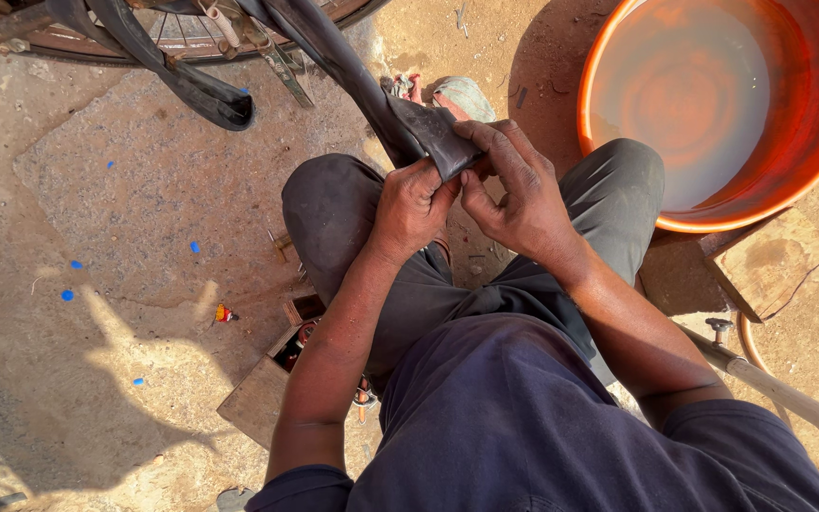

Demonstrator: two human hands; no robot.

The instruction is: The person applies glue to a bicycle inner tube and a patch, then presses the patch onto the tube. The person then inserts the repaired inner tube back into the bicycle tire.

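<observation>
Head view: I am sitting low on the dirt ground (97, 190), knees apart, and pinching a folded stretch of black inner tube (433, 137) between both hands above my lap. My left hand (411, 204) is clenching the tube's lower fold with thumb and fingers; my right hand (514, 185) is pressing over the top of the fold, fingers wrapped on the rubber. The tube is running up from my grip to the wheel (191, 38) lying at the top edge. An orange basin (609, 180) of water is standing near my right knee, a wooden box (267, 384) by my left leg. I judge I am working over one spot on the rubber; the next move calls for keeping that spot firmly pinched.
</observation>
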